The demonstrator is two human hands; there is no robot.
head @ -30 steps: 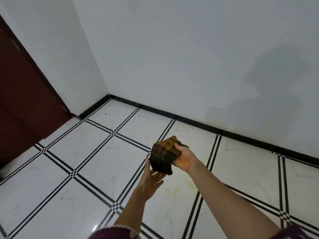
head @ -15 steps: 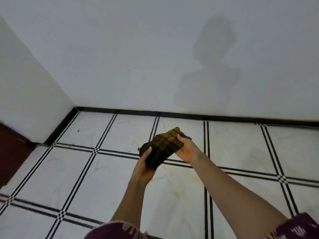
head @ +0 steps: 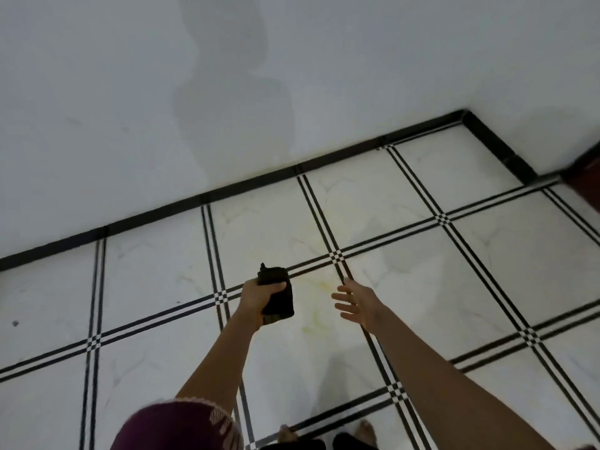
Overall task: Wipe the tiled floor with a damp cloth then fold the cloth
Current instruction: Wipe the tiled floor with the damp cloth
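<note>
Cloth (head: 277, 295) now bunched in left hand (head: 259, 295) only, right hand (head: 355, 302) released and spread; yellowish floor smear (head: 316, 298) unwiped, wiping probably next.

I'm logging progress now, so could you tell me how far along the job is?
The cloth looks folded into a small bundle, gripped in the left hand; the right hand is open and empty. Faint yellowish marks still show on the tiled floor, so wiping may remain.
</note>
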